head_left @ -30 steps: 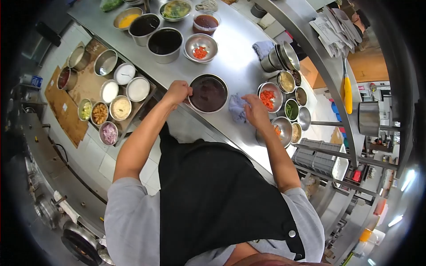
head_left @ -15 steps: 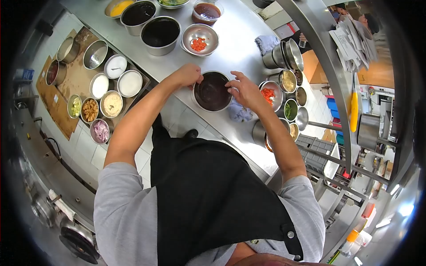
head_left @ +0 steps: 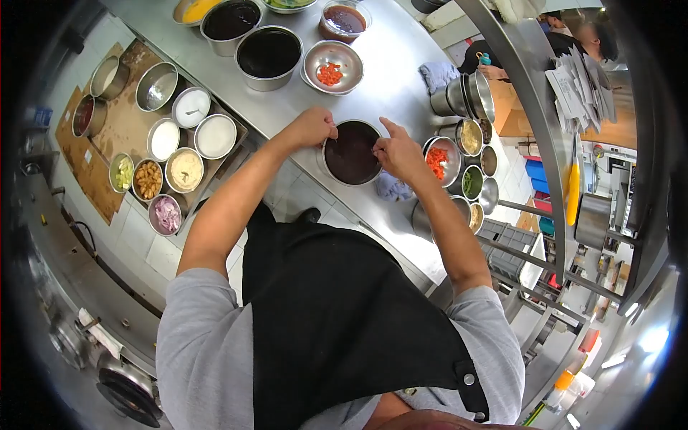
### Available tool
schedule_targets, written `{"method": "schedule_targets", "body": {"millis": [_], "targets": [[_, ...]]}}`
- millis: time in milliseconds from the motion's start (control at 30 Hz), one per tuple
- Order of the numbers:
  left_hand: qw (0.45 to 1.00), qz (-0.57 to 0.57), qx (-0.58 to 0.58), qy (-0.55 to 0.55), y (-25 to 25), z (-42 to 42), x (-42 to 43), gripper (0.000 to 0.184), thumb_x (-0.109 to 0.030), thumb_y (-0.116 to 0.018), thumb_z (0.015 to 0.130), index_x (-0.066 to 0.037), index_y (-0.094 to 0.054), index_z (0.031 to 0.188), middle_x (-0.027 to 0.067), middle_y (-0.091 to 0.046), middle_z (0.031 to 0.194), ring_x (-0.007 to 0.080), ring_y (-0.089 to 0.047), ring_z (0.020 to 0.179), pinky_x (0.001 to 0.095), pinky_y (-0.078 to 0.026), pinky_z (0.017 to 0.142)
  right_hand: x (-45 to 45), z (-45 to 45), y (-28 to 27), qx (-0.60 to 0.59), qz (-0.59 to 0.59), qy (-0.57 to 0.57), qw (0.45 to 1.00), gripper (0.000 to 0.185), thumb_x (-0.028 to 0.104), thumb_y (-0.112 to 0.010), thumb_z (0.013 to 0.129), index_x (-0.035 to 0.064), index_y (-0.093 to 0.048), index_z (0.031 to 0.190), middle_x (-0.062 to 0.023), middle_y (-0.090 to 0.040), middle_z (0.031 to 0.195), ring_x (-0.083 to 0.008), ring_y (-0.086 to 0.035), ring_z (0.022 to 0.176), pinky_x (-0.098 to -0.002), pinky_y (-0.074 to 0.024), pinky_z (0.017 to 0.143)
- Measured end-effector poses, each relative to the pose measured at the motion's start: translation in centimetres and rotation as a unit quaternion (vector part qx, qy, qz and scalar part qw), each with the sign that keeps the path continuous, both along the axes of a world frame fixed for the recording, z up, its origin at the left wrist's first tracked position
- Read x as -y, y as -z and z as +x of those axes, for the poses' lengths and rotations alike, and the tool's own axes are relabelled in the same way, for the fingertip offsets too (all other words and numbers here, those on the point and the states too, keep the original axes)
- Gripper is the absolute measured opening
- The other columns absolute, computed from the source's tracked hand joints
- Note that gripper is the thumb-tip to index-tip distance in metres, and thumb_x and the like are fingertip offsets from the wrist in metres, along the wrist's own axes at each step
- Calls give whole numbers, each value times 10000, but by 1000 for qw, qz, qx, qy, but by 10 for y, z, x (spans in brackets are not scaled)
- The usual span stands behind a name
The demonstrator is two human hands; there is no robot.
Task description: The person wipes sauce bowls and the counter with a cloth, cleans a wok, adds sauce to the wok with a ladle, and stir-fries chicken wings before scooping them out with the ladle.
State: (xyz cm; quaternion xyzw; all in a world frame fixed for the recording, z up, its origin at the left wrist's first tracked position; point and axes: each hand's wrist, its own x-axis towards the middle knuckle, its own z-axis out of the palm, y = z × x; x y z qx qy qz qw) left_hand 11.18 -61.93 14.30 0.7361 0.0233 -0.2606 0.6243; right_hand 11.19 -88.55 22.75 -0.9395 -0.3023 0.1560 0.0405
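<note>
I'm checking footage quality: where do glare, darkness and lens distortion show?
Head view: glare whitens patches of the table; a lamp flares at lower right; the shelf edge bows in a curve; the corners fall to black; the pan is dark inside, with little detail.

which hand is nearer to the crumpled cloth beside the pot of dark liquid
Right. The right hand is at the pot's right edge, right by the cloth; the left hand is at the opposite edge, with the pot between it and the cloth.
</note>
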Motion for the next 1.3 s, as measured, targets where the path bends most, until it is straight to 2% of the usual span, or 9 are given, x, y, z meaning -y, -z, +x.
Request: {"method": "schedule_targets", "body": {"millis": [133,200,400,633,700,800,900,1000,1300], "targets": [[999,-13,-17,29,-3,0,-5,164,-123,-751,854,-23,-622,838,52,-639,828,152,-615,741,325,-552,642,5,-8,-2,-5,45,55,997,120,122,-701,868,88,-758,969,-186,-458,1558,-378,-523,1347,-460,-496,1054],[999,-43,-32,2,-5,-4,-8,162,-156,-729,908,-27,-636,881,63,-670,961,148,-618,825,324,-555,709,13,-10,0,11,110,90,990,77,103,-689,881,69,-725,940,-191,-459,1559,-393,-530,1342,-460,-487,1056],[996,-66,-63,-17,-7,-13,-12,131,-163,-681,966,-34,-658,959,79,-688,1145,147,-627,937,336,-560,760,11,-28,-6,16,153,156,976,67,89,-686,893,57,-698,950,-218,-445,1565,-419,-512,1361,-442,-457,1091],[991,-99,-82,-31,-7,-29,-22,122,-167,-672,973,-47,-662,998,72,-666,1242,149,-628,997,332,-551,817,0,-30,-1,19,134,172,976,84,82,-686,891,60,-713,967,-265,-439,1554,-439,-495,1374,-444,-434,1116],[988,-112,-98,-52,-6,-35,-26,127,-168,-672,971,-51,-670,1020,73,-666,1246,151,-625,1011,338,-550,828,6,-29,3,11,213,248,945,80,96,-658,901,72,-718,948,-238,-408,1584,-409,-528,1339,-460,-471,1066],[986,-122,-102,-51,0,-44,-30,130,-168,-673,967,-51,-671,1025,73,-667,1244,156,-620,1028,344,-550,836,15,-31,4,72,118,190,972,185,60,-641,890,124,-760,1016,-234,-386,1601,-401,-524,1350,-446,-492,1053],[986,-130,-92,-47,6,-52,-29,144,-171,-669,968,-46,-670,1038,74,-669,1238,159,-618,1040,348,-548,843,5,-39,0,25,62,155,986,314,11,-664,852,157,-780,1104,-248,-361,1611,-418,-487,1391,-429,-478,1085],[986,-134,-86,-43,5,-58,-27,152,-174,-663,971,-41,-669,1044,74,-673,1227,161,-619,1028,349,-547,841,-1,-40,-1,40,11,109,993,430,-18,-656,806,211,-788,1146,-227,-335,1632,-394,-470,1412,-432,-479,1090],[986,-132,-79,-63,0,-64,-22,139,-166,-653,978,-37,-666,1029,81,-675,1251,160,-622,1007,343,-541,831,0,-31,-6,19,-67,64,995,464,-63,-605,745,203,-813,1064,-210,-264,1671,-389,-428,1450,-429,-485,1092]]}}
